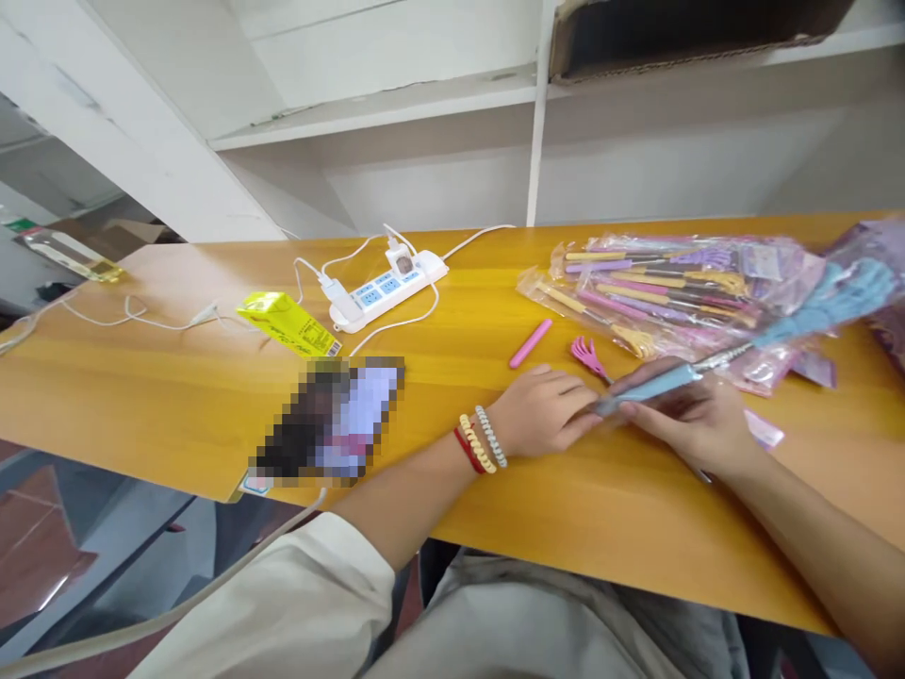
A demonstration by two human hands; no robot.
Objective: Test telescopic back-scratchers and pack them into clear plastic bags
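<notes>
My right hand [697,424] is closed round the light-blue handle [661,382] of a back scratcher, thumb along its near side. Its metal shaft [728,356] runs up to the right, ending in a blurred blue claw head [834,297] over the packages. At the handle's lower left end, my left hand [541,410] pinches the tip; its fingers are partly hidden. A pink claw head [586,356] lies just beyond my hands, its shaft passing behind my right hand. The loose pink handle tube [530,343] rests to its left.
Several bagged back scratchers [650,288] are piled at the back right. On the left are a power strip [388,290] with cables, a yellow box [289,323] and a blurred-out phone-like device [329,420]. White shelving [424,108] stands behind the table [452,528].
</notes>
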